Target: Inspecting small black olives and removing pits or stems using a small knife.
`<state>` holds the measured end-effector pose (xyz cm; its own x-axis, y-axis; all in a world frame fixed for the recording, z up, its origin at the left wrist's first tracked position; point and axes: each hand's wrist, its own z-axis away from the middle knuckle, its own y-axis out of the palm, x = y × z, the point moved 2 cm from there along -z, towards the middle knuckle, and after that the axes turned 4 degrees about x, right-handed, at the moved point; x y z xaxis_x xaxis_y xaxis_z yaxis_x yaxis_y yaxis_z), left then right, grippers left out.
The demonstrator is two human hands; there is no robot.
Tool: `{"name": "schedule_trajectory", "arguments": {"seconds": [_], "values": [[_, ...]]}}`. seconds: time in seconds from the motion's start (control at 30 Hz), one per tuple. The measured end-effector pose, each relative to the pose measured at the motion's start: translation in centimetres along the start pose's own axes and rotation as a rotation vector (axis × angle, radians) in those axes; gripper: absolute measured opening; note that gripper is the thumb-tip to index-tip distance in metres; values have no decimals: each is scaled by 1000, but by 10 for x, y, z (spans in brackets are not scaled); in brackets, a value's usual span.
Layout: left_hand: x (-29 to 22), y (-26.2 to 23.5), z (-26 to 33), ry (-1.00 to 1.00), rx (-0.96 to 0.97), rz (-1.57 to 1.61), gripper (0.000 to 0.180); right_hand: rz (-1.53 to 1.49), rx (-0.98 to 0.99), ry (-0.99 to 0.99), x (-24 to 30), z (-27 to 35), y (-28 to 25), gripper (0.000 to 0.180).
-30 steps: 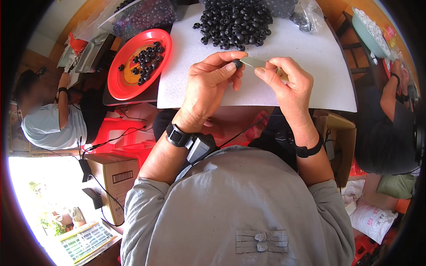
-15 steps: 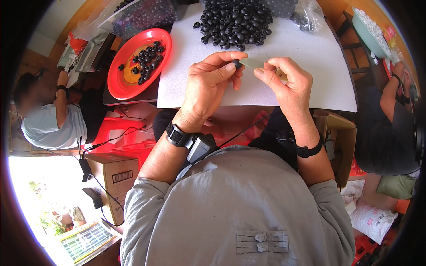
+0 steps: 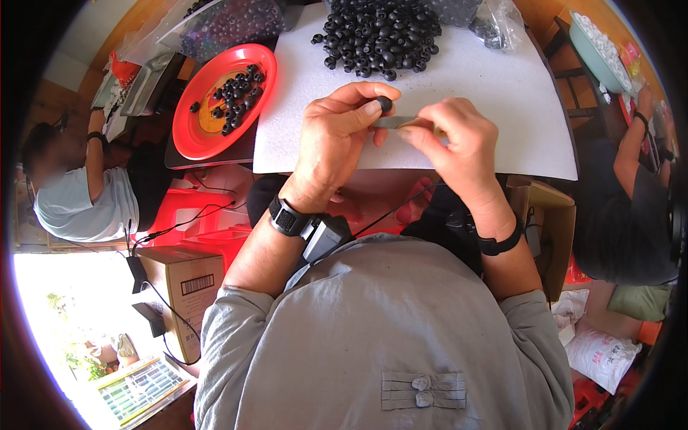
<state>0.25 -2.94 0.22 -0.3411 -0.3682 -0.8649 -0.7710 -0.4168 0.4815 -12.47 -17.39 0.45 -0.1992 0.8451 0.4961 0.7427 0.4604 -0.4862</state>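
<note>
Since the earlier frame both hands have stayed raised over the white foam sheet [image 3: 502, 107], and a small black bead [image 3: 385, 103] now shows at the left fingertips where none showed before.

Going from the left: at nine o'clock a co-worker in a pale shirt [image 3: 72, 208] sits with one arm raised. At about ten o'clock a red plate [image 3: 193, 136] on the desk holds a scatter of black beads. Below it, at seven o'clock, a cardboard box [image 3: 183, 287] stands by red crates.

Near the centre, the left hand [image 3: 333, 143], a black watch on its wrist, is closed with thumb and forefinger pinching the black bead. Just to its right, touching it, a thin grey strip [image 3: 394, 122] runs across to the right hand [image 3: 459, 140], which is closed in a pinch on the strip's other end. Bead and strip sit just above the centre, over the foam sheet.

At twelve o'clock a heap of black beads [image 3: 380, 32] lies on the sheet. At two o'clock a pale green bowl [image 3: 598, 54] sits high up, and at three o'clock another person in a dark shirt [image 3: 616, 208] sits.
</note>
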Motion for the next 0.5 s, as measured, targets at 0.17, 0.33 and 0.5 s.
{"name": "schedule_trajectory", "arguments": {"seconds": [0.17,0.33,0.5], "values": [[2,-8,-1,-2,52,90,23,-284,-132,198,5,-1,-11,21],[2,-6,1,10,43,44,27,-190,-105,227,0,-1,-3,21],[2,-4,1,5,35,38,28,-204,-71,252,-2,1,0,21]]}}
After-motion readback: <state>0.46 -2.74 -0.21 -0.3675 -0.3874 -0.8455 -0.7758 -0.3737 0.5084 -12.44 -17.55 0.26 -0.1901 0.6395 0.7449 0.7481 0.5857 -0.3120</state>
